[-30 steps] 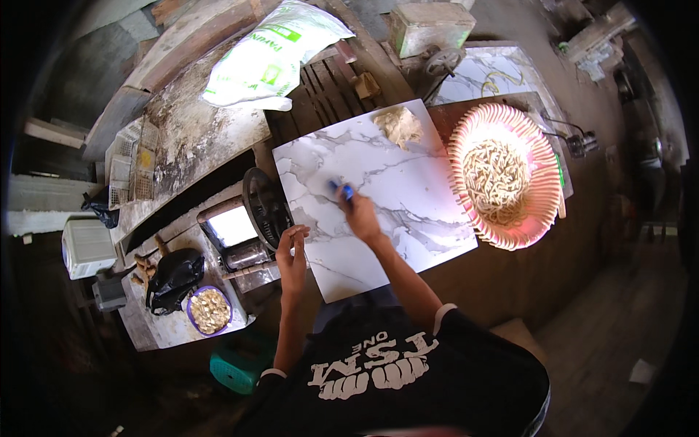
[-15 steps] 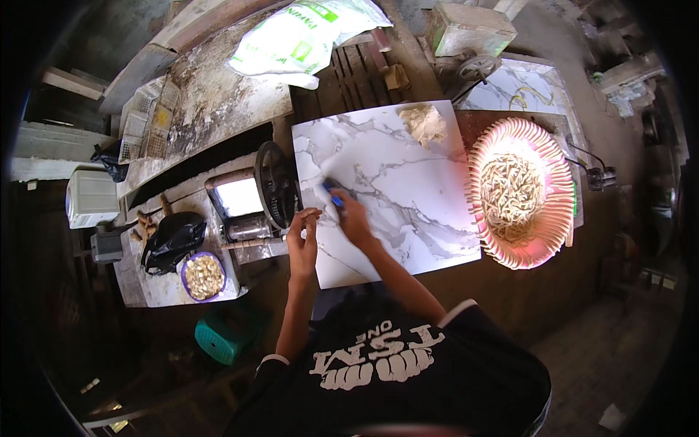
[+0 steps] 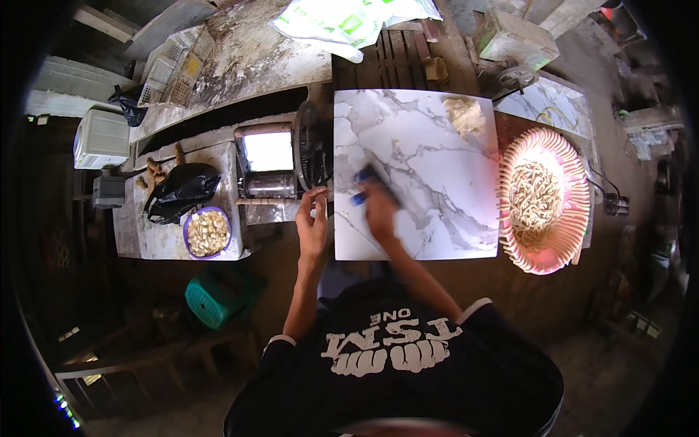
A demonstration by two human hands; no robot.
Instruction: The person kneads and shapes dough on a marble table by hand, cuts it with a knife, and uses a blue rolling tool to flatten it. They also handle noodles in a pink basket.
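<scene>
My right hand (image 3: pixel 380 216) is closed round a dark block-shaped tool with blue parts (image 3: pixel 384 187), smeared by motion. It rests over the left part of a white marble-patterned board (image 3: pixel 437 211). Just off the board's left edge, my left hand (image 3: pixel 313 222) is raised with loosely bent fingers, and nothing shows in it. Beside that hand stands a machine with a dark flywheel (image 3: pixel 312 146) and a bright, light-reflecting opening (image 3: pixel 268 152). A crumpled tan piece (image 3: pixel 466 116) lies at the board's far right corner.
Right of the board sits a pink ribbed basket (image 3: pixel 580 211) full of pale strips. At left are a purple-rimmed bowl (image 3: pixel 186 237) of pale chunks, a black plastic bag (image 3: pixel 186 191) and brown roots (image 3: pixel 154 172). A green stool (image 3: pixel 207 298) stands below.
The view has shifted, so the bench appears turned and farther right. My right hand has moved the tool rightward over the board and turned it. My left hand stays near the board's left edge.
</scene>
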